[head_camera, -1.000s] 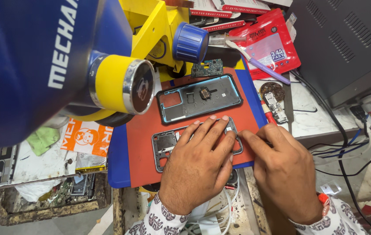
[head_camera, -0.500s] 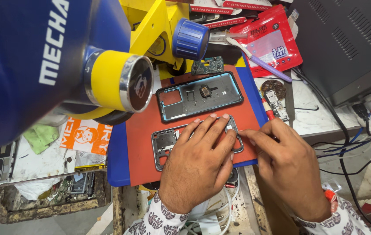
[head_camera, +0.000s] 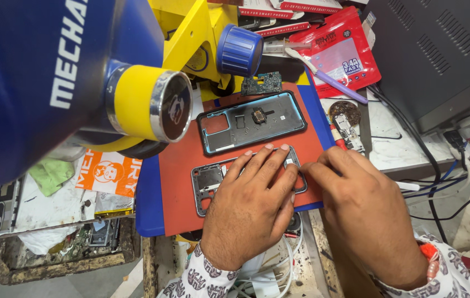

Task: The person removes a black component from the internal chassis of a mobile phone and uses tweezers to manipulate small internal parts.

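The grey phone mid-frame (head_camera: 213,182) lies flat on the orange work mat (head_camera: 174,207), near its front edge, just below the dark phone back cover (head_camera: 251,122). The left hand (head_camera: 251,207) lies palm-down over the frame's right half, fingers extended and close together, pressing it to the mat. The right hand (head_camera: 364,212) sits beside it at the frame's right end, fingers curled toward the edge; whether they pinch anything is hidden. Judged: the frame is light, thin and stiff but open in the middle, so likely to twist or bend if levered; best held by its long outer rails, not the thin cross-members. Packaging: a red rectangular pouch with a clear window (head_camera: 342,52) lies at top right; flat red card packs (head_camera: 295,6) are stacked along the top edge; an orange-and-white printed sheet (head_camera: 108,174) lies left of the mat under the blue and yellow microscope (head_camera: 80,83).
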